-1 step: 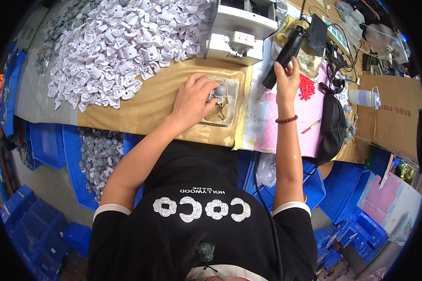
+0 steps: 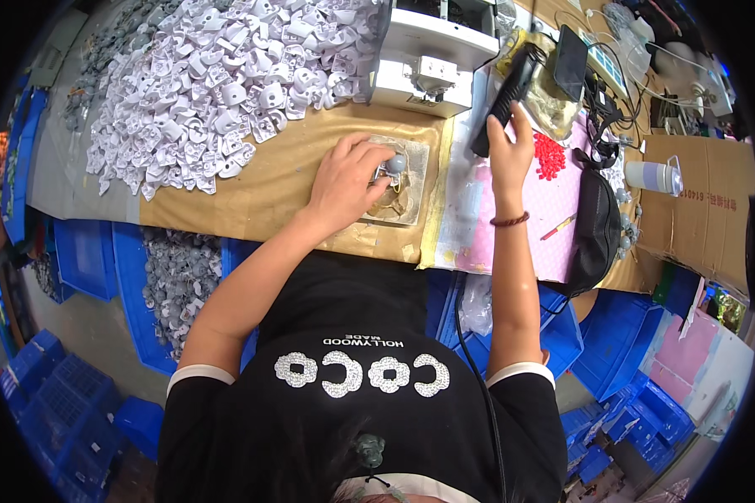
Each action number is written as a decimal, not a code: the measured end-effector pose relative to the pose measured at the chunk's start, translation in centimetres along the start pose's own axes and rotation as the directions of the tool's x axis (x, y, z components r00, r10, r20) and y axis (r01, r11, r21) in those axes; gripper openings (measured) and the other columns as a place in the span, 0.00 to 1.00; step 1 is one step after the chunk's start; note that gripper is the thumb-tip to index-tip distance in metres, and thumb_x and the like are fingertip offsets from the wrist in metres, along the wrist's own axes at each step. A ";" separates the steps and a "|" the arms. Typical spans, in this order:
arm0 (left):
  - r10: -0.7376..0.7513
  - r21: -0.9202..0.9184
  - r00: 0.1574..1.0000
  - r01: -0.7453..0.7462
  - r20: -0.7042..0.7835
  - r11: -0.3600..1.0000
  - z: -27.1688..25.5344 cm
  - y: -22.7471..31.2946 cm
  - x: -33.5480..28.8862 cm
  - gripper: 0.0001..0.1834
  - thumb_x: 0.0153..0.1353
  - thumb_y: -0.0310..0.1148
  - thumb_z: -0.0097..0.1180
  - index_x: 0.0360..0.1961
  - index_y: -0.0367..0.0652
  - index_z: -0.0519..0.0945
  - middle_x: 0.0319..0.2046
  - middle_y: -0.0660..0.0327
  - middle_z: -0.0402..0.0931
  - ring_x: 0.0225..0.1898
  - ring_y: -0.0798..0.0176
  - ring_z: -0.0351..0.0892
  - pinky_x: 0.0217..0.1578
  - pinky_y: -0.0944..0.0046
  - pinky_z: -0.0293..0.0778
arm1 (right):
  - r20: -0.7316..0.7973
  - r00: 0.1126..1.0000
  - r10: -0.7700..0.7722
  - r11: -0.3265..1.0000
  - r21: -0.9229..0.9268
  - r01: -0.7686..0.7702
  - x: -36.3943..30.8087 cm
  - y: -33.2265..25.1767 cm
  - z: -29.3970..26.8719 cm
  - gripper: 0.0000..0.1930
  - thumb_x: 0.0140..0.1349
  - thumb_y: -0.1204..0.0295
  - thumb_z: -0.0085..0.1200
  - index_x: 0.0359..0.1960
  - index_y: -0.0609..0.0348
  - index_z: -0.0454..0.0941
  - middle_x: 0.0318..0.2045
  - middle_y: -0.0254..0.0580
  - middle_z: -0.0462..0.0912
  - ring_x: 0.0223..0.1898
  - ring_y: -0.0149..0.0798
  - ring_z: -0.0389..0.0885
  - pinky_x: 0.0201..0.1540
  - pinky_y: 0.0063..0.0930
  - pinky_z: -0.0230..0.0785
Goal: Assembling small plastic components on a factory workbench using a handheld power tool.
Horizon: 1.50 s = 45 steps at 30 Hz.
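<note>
My left hand (image 2: 344,184) rests over a square fixture block (image 2: 411,201) on the bench. Its fingers and thumb are closed around a small assembly with a grey ball-like part (image 2: 396,163); most of that assembly is hidden under the fingers. A black electric screwdriver (image 2: 505,102) hangs tilted to the right of the block, its lower end toward me. Beside its handle is my right hand (image 2: 510,155), thumb and fingers apart, the fingertips close to or touching the handle. It does not wrap around the tool.
White plastic parts (image 2: 218,92) lie in a big heap at the far left. A white machine (image 2: 424,63) stands behind the block. Small red pieces (image 2: 549,157), a black pouch (image 2: 594,230) and a white bottle (image 2: 653,176) are at right. Blue bins (image 2: 130,310) line the front edge.
My right hand has shifted slightly left, and the screwdriver beside it has moved a little. My left hand stays in place on the fixture.
</note>
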<state>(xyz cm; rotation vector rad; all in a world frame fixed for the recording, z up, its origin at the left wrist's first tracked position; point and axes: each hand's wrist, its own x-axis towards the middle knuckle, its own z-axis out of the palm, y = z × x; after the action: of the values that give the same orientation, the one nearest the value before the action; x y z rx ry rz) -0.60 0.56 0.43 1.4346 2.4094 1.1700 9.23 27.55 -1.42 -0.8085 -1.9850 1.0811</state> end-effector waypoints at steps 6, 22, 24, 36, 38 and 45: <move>0.010 0.034 0.999 -0.009 -0.049 0.999 0.1 0.2 -0.8 0.18 0.52 0.30 0.65 0.47 0.48 0.79 0.46 0.63 0.80 0.59 0.51 0.73 0.55 0.50 0.69 | 0.436 0.890 -0.133 0.990 0.023 0.136 -7.2 -6.9 3.7 0.12 0.57 0.73 0.68 0.42 0.60 0.84 0.38 0.43 0.81 0.43 0.43 0.75 0.43 0.33 0.70; -0.277 0.155 0.519 0.266 0.809 0.951 -19.2 -0.9 -7.8 0.19 0.58 0.26 0.59 0.52 0.43 0.76 0.43 0.51 0.76 0.48 0.44 0.77 0.48 0.50 0.74 | 0.773 0.619 0.139 0.822 0.258 -0.508 -6.9 -9.4 3.0 0.09 0.68 0.72 0.60 0.43 0.64 0.84 0.38 0.32 0.85 0.40 0.23 0.79 0.46 0.19 0.72; -0.311 0.205 0.578 0.243 0.755 0.948 -19.6 -1.8 -8.3 0.20 0.57 0.28 0.61 0.52 0.41 0.76 0.43 0.50 0.77 0.48 0.44 0.77 0.48 0.50 0.74 | 0.749 0.634 0.193 0.840 0.208 -0.501 -7.1 -8.2 2.6 0.09 0.68 0.71 0.60 0.44 0.64 0.84 0.37 0.32 0.85 0.40 0.23 0.79 0.46 0.19 0.72; -0.099 0.595 0.995 0.067 0.021 0.801 -9.8 -9.0 4.1 0.22 0.55 0.25 0.61 0.53 0.43 0.77 0.45 0.53 0.74 0.48 0.46 0.74 0.49 0.52 0.73 | 0.368 0.926 0.087 0.986 -0.165 -0.027 -5.3 -1.2 -7.8 0.07 0.65 0.73 0.60 0.41 0.62 0.84 0.33 0.38 0.85 0.33 0.30 0.81 0.38 0.26 0.73; -0.019 0.581 0.999 0.000 0.027 0.814 -9.7 -9.9 4.2 0.24 0.54 0.23 0.61 0.54 0.43 0.77 0.45 0.52 0.74 0.47 0.47 0.74 0.48 0.52 0.73 | 0.183 0.982 0.052 0.935 -0.354 0.017 -3.6 1.8 -11.5 0.07 0.64 0.73 0.60 0.40 0.62 0.84 0.33 0.41 0.85 0.33 0.35 0.82 0.38 0.29 0.74; -0.173 0.138 0.985 0.169 0.018 0.976 -9.7 -5.6 1.2 0.22 0.58 0.22 0.62 0.55 0.40 0.78 0.43 0.52 0.71 0.43 0.50 0.74 0.42 0.57 0.74 | 0.081 0.996 0.034 0.784 -0.620 0.024 -0.8 6.8 -15.3 0.06 0.63 0.72 0.59 0.38 0.60 0.83 0.34 0.47 0.83 0.33 0.48 0.83 0.39 0.40 0.75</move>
<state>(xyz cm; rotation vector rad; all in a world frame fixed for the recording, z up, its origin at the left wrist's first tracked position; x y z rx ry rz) -9.57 -5.35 3.84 1.2370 2.5762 0.9556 23.48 36.40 -1.72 -1.1128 -2.4556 0.4398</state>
